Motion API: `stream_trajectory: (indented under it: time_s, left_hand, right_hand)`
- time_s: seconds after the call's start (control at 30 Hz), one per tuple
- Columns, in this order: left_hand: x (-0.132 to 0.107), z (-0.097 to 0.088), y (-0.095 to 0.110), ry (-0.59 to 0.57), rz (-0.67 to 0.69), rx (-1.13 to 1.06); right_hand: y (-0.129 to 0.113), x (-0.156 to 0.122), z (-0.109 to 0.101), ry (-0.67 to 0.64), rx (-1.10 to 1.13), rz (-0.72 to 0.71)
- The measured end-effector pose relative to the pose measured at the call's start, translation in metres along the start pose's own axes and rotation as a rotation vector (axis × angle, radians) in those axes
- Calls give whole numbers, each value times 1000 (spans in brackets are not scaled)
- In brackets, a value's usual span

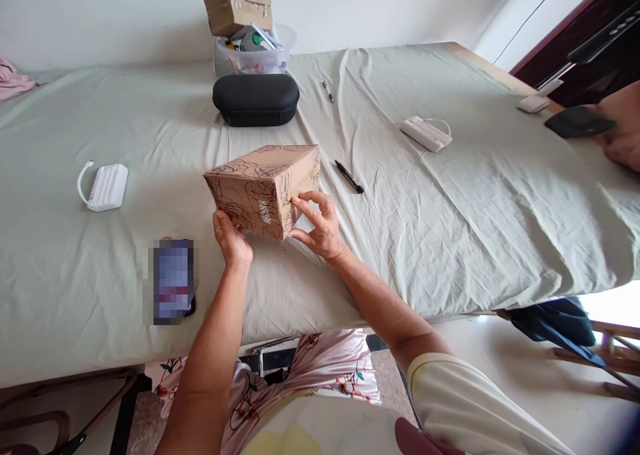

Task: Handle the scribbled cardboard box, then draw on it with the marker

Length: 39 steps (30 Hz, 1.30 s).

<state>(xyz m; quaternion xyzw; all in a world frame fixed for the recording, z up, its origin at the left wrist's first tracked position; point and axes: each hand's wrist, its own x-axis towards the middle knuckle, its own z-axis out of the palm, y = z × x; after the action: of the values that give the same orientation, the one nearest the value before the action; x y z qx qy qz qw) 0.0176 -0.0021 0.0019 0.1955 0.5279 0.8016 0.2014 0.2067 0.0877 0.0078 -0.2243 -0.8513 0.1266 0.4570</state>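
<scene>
A box wrapped in brown paper with dark line drawings (263,187) rests on the cloth-covered table (450,242), tilted toward me. My left hand (231,240) cups its near lower left corner, fingers closed against it. My right hand (320,225) presses on the near right side, fingertips pinching the paper at the edge. A black marker (349,176) lies just right of the box.
A black oval case (256,99) and a clear tub of supplies (255,56) with a cardboard box (237,2) on top stand at the back. White tape dispensers lie left (104,186) and right (426,133). A phone (173,280) is near left. Another person's hand (623,132) is at far right.
</scene>
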Motion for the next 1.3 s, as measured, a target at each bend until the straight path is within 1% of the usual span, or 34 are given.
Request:
stream_trajectory:
  time_s: [0.1, 0.2, 0.3, 0.37, 0.43, 0.5, 0.57, 0.6, 0.67, 0.77, 0.83, 0.9, 0.97, 1.1, 1.13, 1.2, 1.27, 1.3]
  left_hand:
    - [4, 1, 0, 89, -25, -154]
    - [9, 1, 3, 112, -114, -173]
    - [12, -1, 5, 152, -221, -91]
    - [11, -2, 6, 158, -257, -32]
    - [9, -3, 6, 146, -269, 22]
    - [7, -4, 4, 124, -279, 81]
    - [6, -6, 2, 98, -264, 159]
    - [6, -7, 2, 97, -230, 205]
    - [7, -10, 1, 116, -98, 291]
    - [11, -14, 0, 147, 128, 387]
    - [12, -16, 0, 146, 197, 422]
    - [12, -16, 0, 139, 201, 420]
    - [11, -16, -1, 109, 178, 392]
    - [10, -14, -4, 52, 136, 373]
    - [11, -14, -5, 45, 127, 371]
    - [13, -15, -8, 38, 109, 354]
    - [15, -15, -11, 43, 101, 341]
    - [16, -16, -11, 49, 101, 345]
  right_hand:
    - [7, 4, -6, 69, -27, 2]
    - [16, 9, -13, 139, -35, 27]
    - [21, 12, -21, 163, -45, 85]
    - [22, 13, -24, 207, -5, 88]
    - [21, 13, -24, 274, 74, 77]
    - [20, 14, -23, 336, 131, 101]
    - [17, 15, -21, 355, 131, 155]
    - [16, 16, -21, 353, 123, 177]
    - [14, 17, -21, 345, 126, 189]
    - [10, 18, -22, 328, 169, 149]
    - [7, 17, -22, 280, 169, 128]
    - [6, 16, -20, 220, 153, 131]
    - [9, 14, -16, 177, 158, 169]
    - [26, 10, -2, 165, 316, 349]
    - [32, 9, 1, 138, 358, 399]
    - [42, 7, 5, 31, 377, 468]
    - [50, 4, 8, -75, 311, 483]
    - [52, 3, 8, -107, 259, 474]
